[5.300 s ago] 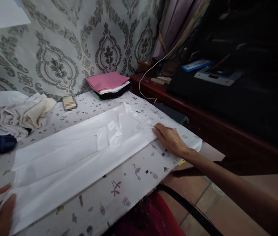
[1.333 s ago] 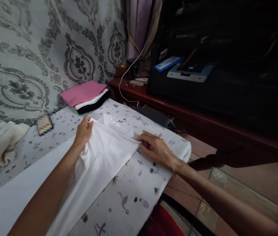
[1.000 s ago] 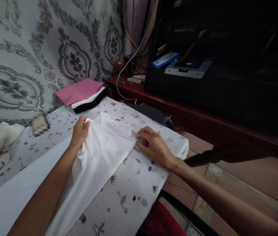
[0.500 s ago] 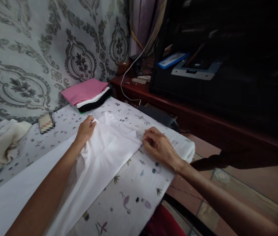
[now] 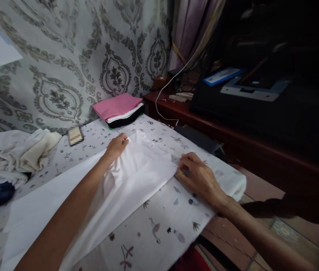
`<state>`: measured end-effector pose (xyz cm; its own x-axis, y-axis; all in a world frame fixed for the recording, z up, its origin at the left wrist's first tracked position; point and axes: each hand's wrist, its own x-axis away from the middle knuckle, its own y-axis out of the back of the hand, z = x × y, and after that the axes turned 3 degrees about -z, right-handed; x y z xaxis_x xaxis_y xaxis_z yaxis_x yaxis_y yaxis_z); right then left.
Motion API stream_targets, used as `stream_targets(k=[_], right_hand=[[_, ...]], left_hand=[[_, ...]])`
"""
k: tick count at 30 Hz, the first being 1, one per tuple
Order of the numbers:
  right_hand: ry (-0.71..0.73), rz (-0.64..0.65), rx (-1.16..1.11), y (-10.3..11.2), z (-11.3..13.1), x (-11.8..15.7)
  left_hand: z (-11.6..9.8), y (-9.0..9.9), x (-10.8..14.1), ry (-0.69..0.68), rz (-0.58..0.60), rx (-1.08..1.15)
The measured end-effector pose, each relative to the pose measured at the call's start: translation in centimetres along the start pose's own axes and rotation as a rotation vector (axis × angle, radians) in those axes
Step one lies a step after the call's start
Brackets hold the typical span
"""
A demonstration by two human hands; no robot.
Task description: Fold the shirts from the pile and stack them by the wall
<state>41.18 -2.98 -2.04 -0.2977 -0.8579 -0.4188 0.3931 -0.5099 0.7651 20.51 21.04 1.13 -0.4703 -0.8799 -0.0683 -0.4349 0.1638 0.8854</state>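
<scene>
A white shirt (image 5: 145, 177) lies partly folded and wrinkled across a bed sheet (image 5: 182, 214) printed with small plants and birds. My left hand (image 5: 117, 146) pinches the cloth near its far edge, and the left forearm crosses over the lower part. At the shirt's right-hand corner, my right hand (image 5: 197, 177) is closed with fingertips pinching the fabric. Beyond my left hand sits a stack of folded clothes (image 5: 117, 107), pink on top with white and black beneath.
A crumpled clothes pile (image 5: 21, 154) lies at left, near a small pixelated object (image 5: 75, 135). Patterned fabric (image 5: 58, 101) hangs behind the bed. Along the right stand a reddish wooden cabinet (image 5: 176, 113) and a large dark screen (image 5: 255, 131). A white cable (image 5: 158, 99) dangles from the cabinet.
The view has turned left, so more of the clothes pile and a white sheet on the back fabric show. Both hands keep nearly the same hold on the shirt.
</scene>
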Motion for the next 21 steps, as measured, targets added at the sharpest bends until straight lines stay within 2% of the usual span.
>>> stream_targets(k=[4,6,8,10,13,16,18,21], right_hand=[[0.035,-0.047,-0.009,0.4,0.8,-0.2],[0.135,-0.033,-0.05,0.4,2.5,-1.3],[0.297,0.081,-0.088,-0.2,5.0,-3.2],[0.446,0.245,-0.075,-1.5,7.9,-5.6],[0.516,0.401,0.034,-4.8,11.2,-8.9],[0.461,0.472,0.093,-8.4,12.0,-10.3],[0.428,0.437,0.084,-10.2,11.5,-10.4],[0.416,0.366,0.068,-11.7,10.4,-9.9]], left_hand=[[0.6,2.3,0.6,0.053,0.156,0.074],[1.1,3.5,1.3,0.136,0.256,0.129],[1.5,4.3,2.2,0.208,0.327,0.182],[1.8,5.0,3.3,0.217,0.376,0.223],[2.3,5.7,4.8,0.168,0.439,0.256],[2.8,6.4,5.9,0.162,0.444,0.312],[3.3,6.5,6.2,0.173,0.39,0.39],[4.1,6.0,6.2,0.197,0.276,0.443]])
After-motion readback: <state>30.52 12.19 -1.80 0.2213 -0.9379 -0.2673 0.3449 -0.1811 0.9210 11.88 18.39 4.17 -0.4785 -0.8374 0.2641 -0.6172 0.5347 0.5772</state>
